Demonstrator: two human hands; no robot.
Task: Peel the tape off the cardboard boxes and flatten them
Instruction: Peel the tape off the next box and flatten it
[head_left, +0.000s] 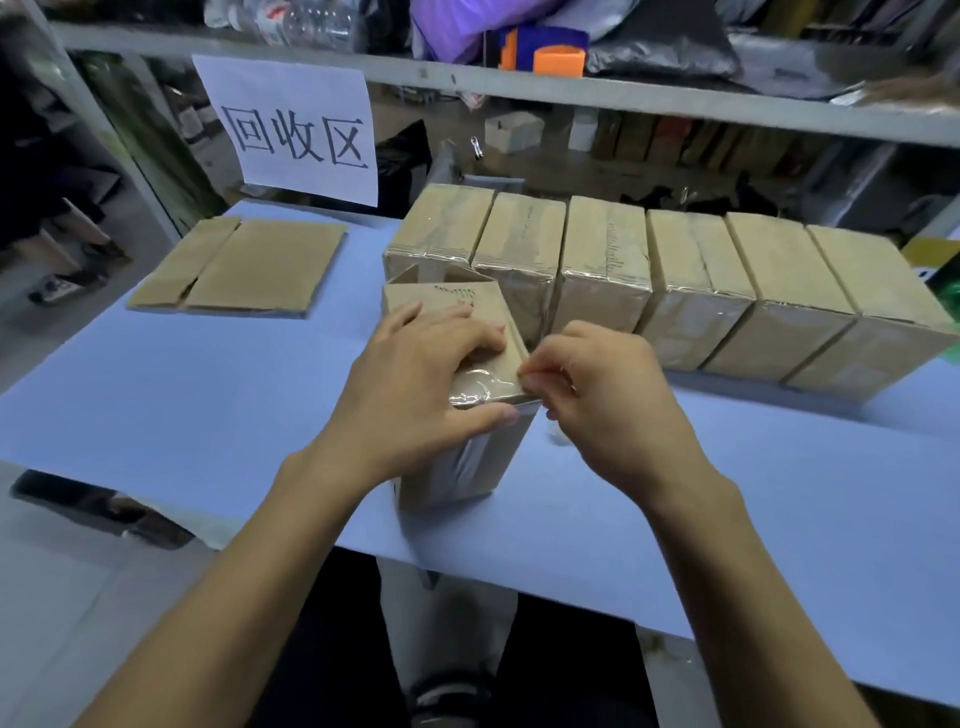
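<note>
A small cardboard box (457, 467) stands in the middle of the blue table (208, 405), its far flaps partly open. Clear tape (480, 387) runs over its near top edge and down its front. My left hand (415, 379) lies on top of the box, fingers spread over the top and thumb along the near edge, holding it down. My right hand (597, 395) is at the box's right top corner, where its thumb and forefinger pinch the end of the tape.
A row of several taped boxes (675, 280) stands behind and to the right. One flattened box (244, 265) lies at the far left under a paper sign (296, 130). A metal shelf (571, 93) with goods runs along the back. My legs show below the table's near edge.
</note>
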